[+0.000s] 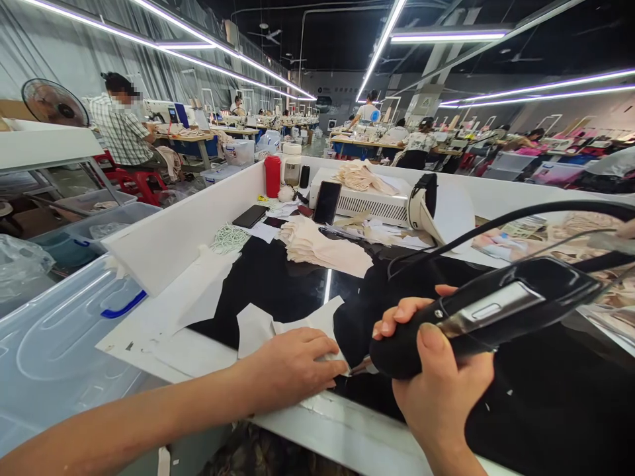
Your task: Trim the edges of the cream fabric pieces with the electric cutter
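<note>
My right hand (441,383) is wrapped round a black corded handheld tool (476,317) with a silver panel and a narrow metal tip. The tool's tip points left and meets, or almost meets, the edge of a white fabric piece (255,330). My left hand (292,370) lies over that piece, its fingers bent and close together at the edge near the tip. Its fingertips hold the fabric against the black glossy tabletop (367,330). Part of the fabric is hidden under the left hand. Beyond it lies a stack of cream fabric pieces (327,246).
A phone (327,203) leans upright against a white vented box (381,206). Another phone (251,216), a red container (272,176) and green-white cord (231,237) sit at the back left. The tool's cable (496,221) arches right. White boards (188,231) wall the table.
</note>
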Demonstrator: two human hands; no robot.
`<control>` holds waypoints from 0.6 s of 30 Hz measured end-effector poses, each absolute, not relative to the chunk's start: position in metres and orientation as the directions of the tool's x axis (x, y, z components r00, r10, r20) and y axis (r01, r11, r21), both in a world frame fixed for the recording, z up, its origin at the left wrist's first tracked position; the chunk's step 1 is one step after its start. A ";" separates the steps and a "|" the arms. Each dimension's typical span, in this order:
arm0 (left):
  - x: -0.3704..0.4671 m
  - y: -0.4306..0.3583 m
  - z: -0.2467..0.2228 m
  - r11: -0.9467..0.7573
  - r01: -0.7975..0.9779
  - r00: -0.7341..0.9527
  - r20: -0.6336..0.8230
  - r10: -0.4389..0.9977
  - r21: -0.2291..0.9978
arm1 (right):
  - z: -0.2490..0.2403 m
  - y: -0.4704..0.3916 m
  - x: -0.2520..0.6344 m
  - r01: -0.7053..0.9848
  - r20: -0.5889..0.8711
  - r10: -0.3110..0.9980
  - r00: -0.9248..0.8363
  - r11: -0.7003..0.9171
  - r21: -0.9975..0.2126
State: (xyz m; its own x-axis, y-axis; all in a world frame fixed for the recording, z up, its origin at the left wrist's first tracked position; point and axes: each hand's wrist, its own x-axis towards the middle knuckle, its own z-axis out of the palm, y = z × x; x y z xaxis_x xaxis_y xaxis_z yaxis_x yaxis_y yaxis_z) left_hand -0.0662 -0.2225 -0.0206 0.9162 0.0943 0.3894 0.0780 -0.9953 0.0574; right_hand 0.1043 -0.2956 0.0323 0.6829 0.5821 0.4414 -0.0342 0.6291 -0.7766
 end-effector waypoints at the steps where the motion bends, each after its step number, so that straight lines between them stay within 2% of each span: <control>1: -0.066 -0.222 -0.021 -0.995 0.077 0.915 0.392 0.094 0.060 | 0.032 -0.296 0.104 -0.033 0.442 0.581 0.684 0.629 -0.777; 18: -0.069 -0.225 -0.026 -0.992 0.093 0.880 0.460 0.120 0.081 | 0.042 -0.277 0.105 -0.029 0.427 0.547 0.720 0.638 -0.769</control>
State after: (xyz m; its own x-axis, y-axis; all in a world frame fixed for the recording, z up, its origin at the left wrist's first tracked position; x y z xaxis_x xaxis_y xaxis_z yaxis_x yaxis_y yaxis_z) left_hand -0.0688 -0.2252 -0.0263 0.8797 0.1199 0.4601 0.0930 -0.9924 0.0810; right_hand 0.1048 -0.2768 0.0424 0.7204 0.5467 0.4267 -0.0286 0.6382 -0.7693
